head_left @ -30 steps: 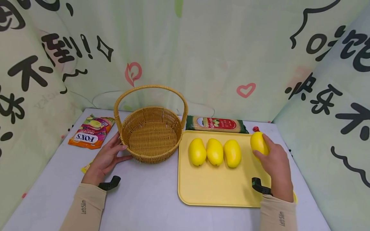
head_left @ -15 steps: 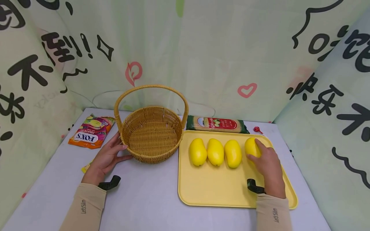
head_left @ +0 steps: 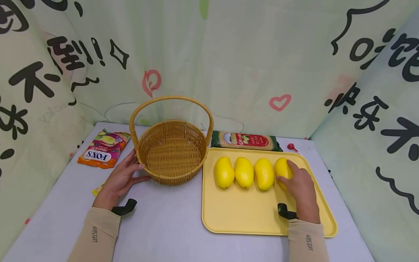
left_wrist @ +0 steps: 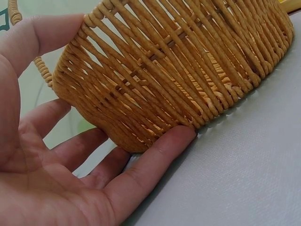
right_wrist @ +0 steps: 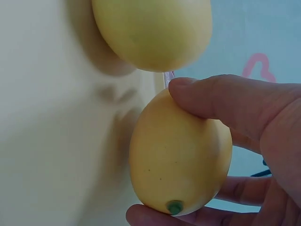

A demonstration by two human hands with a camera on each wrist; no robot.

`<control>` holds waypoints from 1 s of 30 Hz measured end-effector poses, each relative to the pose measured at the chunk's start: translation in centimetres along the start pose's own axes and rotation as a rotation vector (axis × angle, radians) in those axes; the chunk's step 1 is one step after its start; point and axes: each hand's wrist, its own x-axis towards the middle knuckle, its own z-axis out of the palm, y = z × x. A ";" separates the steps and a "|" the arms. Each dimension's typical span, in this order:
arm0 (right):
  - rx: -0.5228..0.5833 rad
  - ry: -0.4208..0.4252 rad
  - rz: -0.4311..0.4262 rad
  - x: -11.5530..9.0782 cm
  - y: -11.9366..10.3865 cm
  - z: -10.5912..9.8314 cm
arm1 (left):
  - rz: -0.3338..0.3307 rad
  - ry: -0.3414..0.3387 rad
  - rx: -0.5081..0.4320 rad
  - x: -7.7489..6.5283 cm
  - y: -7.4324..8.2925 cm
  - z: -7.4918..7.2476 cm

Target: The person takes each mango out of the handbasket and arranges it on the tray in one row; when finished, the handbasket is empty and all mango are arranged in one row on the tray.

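Observation:
A round wicker basket (head_left: pixel 173 153) with a tall handle stands left of the middle. My left hand (head_left: pixel 122 178) holds its left side; in the left wrist view, one digit touches the rim and another lies low along the woven wall (left_wrist: pixel 164 70). On the yellow tray (head_left: pixel 242 214), three yellow mangoes, a left one (head_left: pixel 224 172), a middle one (head_left: pixel 243 172) and a right one (head_left: pixel 263 174), lie in a row. Beside them my right hand (head_left: pixel 301 185) grips a fourth mango (head_left: pixel 282 169) between thumb and fingers. Its green stem nub (right_wrist: pixel 175 207) shows in the right wrist view.
Behind the tray lies a long packet (head_left: pixel 245 141) with a red label. A red lollipop (head_left: pixel 290 146) is at the back right. An orange and purple Fox's candy bag (head_left: pixel 104 149) lies left of the basket. A yellow packet (head_left: pixel 97 190) is partly hidden by the left forearm.
My right hand has moved left with the mango, from the tray's right side to beside the row. The lollipop has come fully into view. My left hand and the basket stay put.

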 end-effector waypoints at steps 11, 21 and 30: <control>0.020 -0.029 0.039 0.0 0.3 0.3 | -0.004 -0.003 0.002 0.2 -0.1 0.0; 0.018 -0.082 0.037 -0.1 0.1 -0.4 | 0.002 0.005 0.002 0.1 0.0 0.1; -0.005 -0.108 -0.027 -1.2 -0.7 -2.0 | 0.001 0.012 0.001 0.1 0.1 0.1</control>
